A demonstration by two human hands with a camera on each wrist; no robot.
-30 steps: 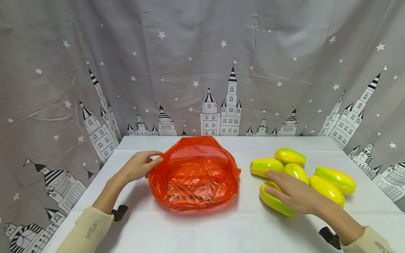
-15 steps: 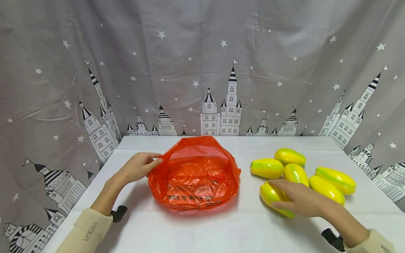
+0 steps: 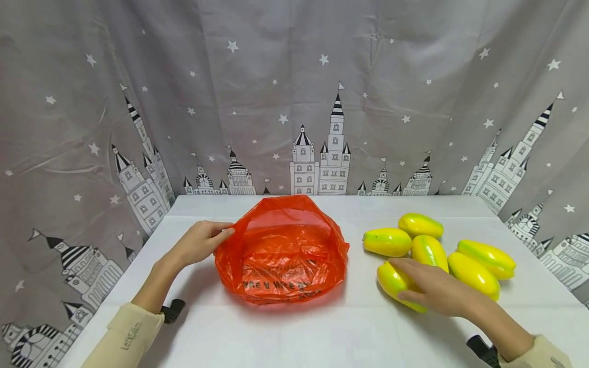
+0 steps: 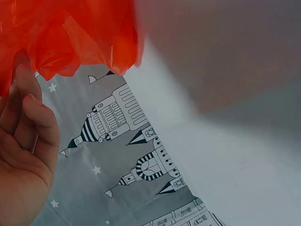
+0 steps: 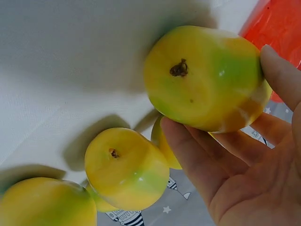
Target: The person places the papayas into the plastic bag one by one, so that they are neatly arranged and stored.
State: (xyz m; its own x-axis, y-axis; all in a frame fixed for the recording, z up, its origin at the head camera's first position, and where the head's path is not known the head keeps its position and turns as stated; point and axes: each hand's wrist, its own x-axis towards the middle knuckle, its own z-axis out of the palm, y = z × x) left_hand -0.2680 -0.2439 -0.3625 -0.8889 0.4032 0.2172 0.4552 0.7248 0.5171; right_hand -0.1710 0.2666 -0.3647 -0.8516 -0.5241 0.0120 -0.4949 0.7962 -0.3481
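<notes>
My left hand (image 3: 197, 244) pinches the left rim of a red plastic bag (image 3: 290, 240), which stands with its wide mouth toward me and dark printing on its lower side. In the left wrist view, crumpled red film covers some of the fingertips. Over on the right, my right hand (image 3: 437, 289) grips the nearest yellow-green papaya (image 3: 392, 280), thumb on one side and fingers on the other. The right wrist view shows this papaya (image 5: 197, 80) end-on with its brown stem mark, low over the white cloth.
Several more papayas lie in a loose group beyond and beside the right hand, among them one papaya (image 3: 387, 242) nearer the bag and another (image 3: 488, 259) far right. A white cloth (image 3: 294, 337) covers the table. Behind hangs a grey castle-print curtain (image 3: 257, 76).
The right hand has come down from above the nearest papaya and its fingers and thumb have closed round it. The left hand stays at the bag's rim. The head view has tilted slightly.
</notes>
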